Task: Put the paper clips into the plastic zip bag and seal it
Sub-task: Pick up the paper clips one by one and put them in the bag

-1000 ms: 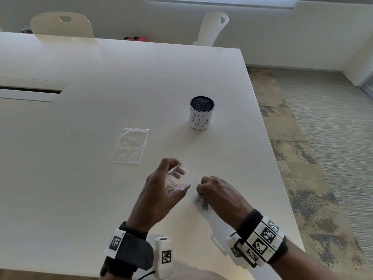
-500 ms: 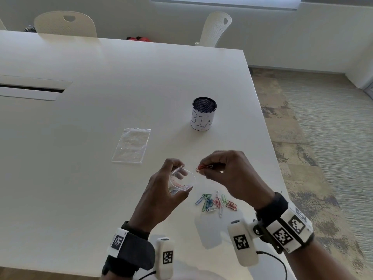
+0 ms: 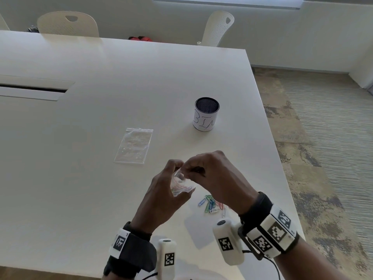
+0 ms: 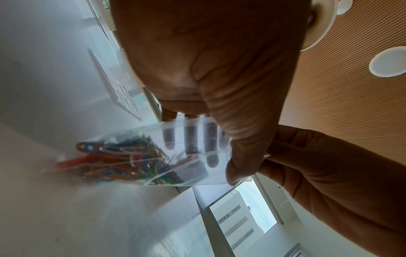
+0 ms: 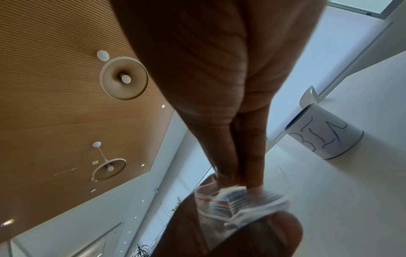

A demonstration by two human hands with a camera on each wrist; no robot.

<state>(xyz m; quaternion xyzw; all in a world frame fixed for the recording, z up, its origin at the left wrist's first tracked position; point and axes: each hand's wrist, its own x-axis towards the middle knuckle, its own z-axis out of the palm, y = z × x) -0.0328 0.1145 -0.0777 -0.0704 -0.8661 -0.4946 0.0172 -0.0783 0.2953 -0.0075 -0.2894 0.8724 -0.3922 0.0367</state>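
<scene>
Holding the plastic zip bag (image 3: 182,183) up off the table (image 3: 80,158) in our left hand (image 3: 161,197), we keep its mouth facing the right hand so each clip drops straight in. In the left wrist view the thumb curls over one wall of the bag (image 4: 175,156) and the four fingers (image 4: 191,139) show through the film behind it, so the grip is a flat pinch near the opening, with the clips already loaded bunched in the lower part (image 4: 123,160). To do this step well, we judge that the pinch should stay to one side of the mouth and not squeeze it closed, and the bag should hang low end down so nothing slides back out.

Our right hand (image 3: 214,178) meets the bag at its top edge, fingers curled and tips brought together at the opening (whether a clip is between them just now, we cannot tell; the right wrist view is blurred there). The wrist is raised and the knuckles arch over the bag.

Below and right of the hands, the loose paper clips (image 3: 211,205) lie in a small heap on the table.
</scene>
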